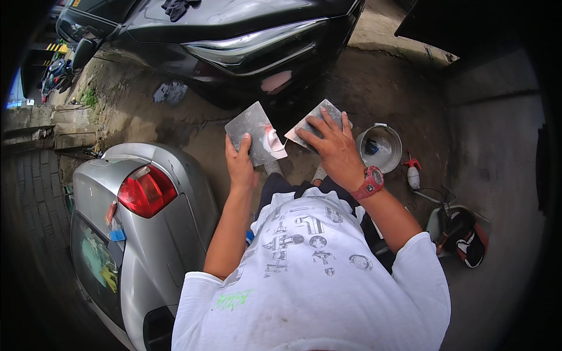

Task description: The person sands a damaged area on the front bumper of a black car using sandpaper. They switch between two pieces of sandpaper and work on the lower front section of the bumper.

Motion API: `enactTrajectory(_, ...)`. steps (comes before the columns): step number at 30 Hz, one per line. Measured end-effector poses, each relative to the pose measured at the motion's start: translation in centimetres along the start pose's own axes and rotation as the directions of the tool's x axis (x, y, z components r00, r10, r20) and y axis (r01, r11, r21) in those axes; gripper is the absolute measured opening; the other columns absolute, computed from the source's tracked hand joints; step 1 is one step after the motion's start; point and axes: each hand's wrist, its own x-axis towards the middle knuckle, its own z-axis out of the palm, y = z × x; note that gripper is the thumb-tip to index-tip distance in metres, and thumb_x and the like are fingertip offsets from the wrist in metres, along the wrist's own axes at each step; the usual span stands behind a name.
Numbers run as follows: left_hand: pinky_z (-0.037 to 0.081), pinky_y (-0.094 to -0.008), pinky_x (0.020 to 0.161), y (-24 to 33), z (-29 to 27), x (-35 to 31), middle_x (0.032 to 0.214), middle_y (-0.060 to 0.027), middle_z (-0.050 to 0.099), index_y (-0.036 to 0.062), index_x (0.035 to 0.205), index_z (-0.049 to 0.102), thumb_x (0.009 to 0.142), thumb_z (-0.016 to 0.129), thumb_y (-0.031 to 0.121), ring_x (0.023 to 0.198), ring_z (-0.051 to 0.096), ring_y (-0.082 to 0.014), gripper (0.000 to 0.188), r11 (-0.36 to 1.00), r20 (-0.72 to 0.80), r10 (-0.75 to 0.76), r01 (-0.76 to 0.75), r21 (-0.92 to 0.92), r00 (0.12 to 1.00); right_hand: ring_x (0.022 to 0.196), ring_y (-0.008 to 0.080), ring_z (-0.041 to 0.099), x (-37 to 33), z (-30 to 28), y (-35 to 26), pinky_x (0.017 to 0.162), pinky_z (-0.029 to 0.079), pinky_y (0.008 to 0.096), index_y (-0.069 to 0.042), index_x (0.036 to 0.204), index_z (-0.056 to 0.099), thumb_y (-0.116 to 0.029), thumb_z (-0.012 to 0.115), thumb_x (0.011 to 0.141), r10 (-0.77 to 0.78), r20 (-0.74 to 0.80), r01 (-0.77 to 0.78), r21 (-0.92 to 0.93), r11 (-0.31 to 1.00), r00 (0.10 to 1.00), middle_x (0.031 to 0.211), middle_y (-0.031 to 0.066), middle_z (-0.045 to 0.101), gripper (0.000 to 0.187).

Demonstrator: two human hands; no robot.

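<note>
My left hand (240,167) grips a flat grey metal spreader plate (247,124), thumb on top. A lump of pale pink-white filler paste (273,141) lies on that plate near its right edge. Fingers spread over its top, my right hand (338,153) holds a second flat grey spreader (300,130), tilted, with pinkish residue on it. The two plates' edges come close together; I cannot tell whether they touch. Beyond them stands a dark car (234,82), with a pinkish patch (276,82) on its bumper below the headlight.
A silver car (158,234) with a red tail light (147,191) stands close on my left. To my right are a round metal-looking bucket (386,161), a red-and-white spray bottle (413,174) and a container of tools (436,225). A dark cloth (175,8) lies on the dark car's bonnet.
</note>
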Motion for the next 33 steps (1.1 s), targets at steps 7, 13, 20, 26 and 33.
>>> enactTrajectory(7,0.058,-0.0331,0.099,0.3,-0.2,-0.7,0.129,-0.0081,0.072,0.0028,0.147,0.056,0.113,0.066,0.018,0.115,0.070,-0.0169,0.038,0.991,-0.100,0.122,-0.115,0.076,0.987,0.155,0.0382,0.049,0.1,-0.4,-0.9,0.131,0.021,0.0763,-0.026,0.142,0.072,-0.012,0.077,0.094,-0.292,0.023,0.292,0.034,0.956,0.956,0.152,0.0078,0.061,0.051)
enactTrajectory(13,0.061,-0.0388,0.102,2.0,-0.4,0.1,0.134,-0.0097,0.071,0.0081,0.149,0.054,0.114,0.062,0.015,0.116,0.074,-0.0208,0.037,0.994,-0.100,-0.088,0.081,-0.068,0.991,0.157,0.0449,0.046,0.2,-1.4,-2.5,0.129,0.033,0.0707,-0.027,0.153,0.061,-0.008,0.075,0.095,-0.402,-0.165,0.435,0.307,0.846,0.900,0.158,0.0162,0.053,0.063)
enactTrajectory(20,0.060,-0.0388,0.106,2.3,2.5,-1.6,0.139,-0.0098,0.070,0.0085,0.155,0.054,0.111,0.066,0.017,0.123,0.072,-0.0214,0.047,0.971,0.044,-0.184,0.188,-0.145,0.982,0.148,0.0500,0.054,2.6,0.0,1.8,0.111,0.057,0.0584,-0.020,0.161,0.046,0.003,0.064,0.098,0.025,0.078,-0.051,0.342,0.938,0.997,0.155,0.0230,0.052,0.069)
enactTrajectory(26,0.058,-0.0407,0.110,2.2,3.0,-0.7,0.140,-0.0092,0.069,0.0085,0.154,0.053,0.113,0.064,0.019,0.126,0.070,-0.0211,0.045,0.969,-0.008,-0.105,0.101,-0.225,0.994,0.134,0.0281,0.067,2.7,-0.6,0.1,0.107,0.060,0.0440,-0.008,0.155,0.051,0.004,0.056,0.104,0.095,0.305,-0.319,0.911,0.260,0.948,0.150,0.0137,0.061,0.053)
enactTrajectory(33,0.058,-0.0407,0.108,3.5,4.3,0.1,0.139,-0.0108,0.069,0.0065,0.152,0.053,0.114,0.062,0.020,0.126,0.070,-0.0218,0.041,0.991,-0.109,0.095,-0.104,-0.078,0.989,0.118,0.0155,0.070,2.5,-1.6,2.0,0.107,0.059,0.0384,-0.001,0.151,0.062,-0.007,0.064,0.107,-0.039,0.542,-0.517,0.819,0.249,0.840,0.133,0.0070,0.074,0.044)
